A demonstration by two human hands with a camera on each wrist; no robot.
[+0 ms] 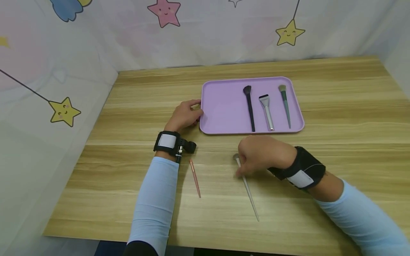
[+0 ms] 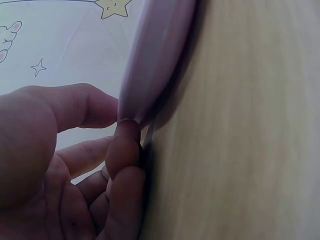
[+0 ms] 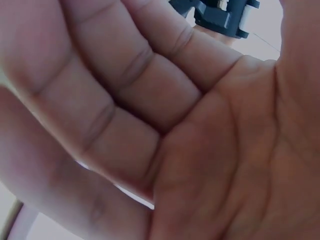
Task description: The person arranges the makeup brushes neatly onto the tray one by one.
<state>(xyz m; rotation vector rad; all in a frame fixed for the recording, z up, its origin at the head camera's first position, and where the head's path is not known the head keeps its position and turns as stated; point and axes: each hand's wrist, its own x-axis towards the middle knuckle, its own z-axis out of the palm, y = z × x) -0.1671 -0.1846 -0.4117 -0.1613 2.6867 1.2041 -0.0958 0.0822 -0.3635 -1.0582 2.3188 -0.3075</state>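
Note:
My left hand (image 1: pixel 185 115) pinches the left rim of a lilac tray (image 1: pixel 222 106) between thumb and fingertips; the left wrist view shows the tray's edge (image 2: pixel 157 55) caught there. Just in front of the tray, my right hand (image 1: pixel 266 153) grips a long pale-handled makeup brush (image 1: pixel 250 199) near its head, and the handle slants toward the front edge of the table. Curled fingers fill the right wrist view, where the brush is hidden. Between my forearms, a short pink makeup brush (image 1: pixel 195 179) lies on the wood.
On the tray's right half lie a black makeup brush (image 1: pixel 250 108), a flat silver-handled brush (image 1: pixel 267 112) and a green-handled brush (image 1: pixel 285 106), side by side. All this is on a wood-grain table (image 1: pixel 137 199), with a star-patterned curtain (image 1: pixel 217 42) behind it.

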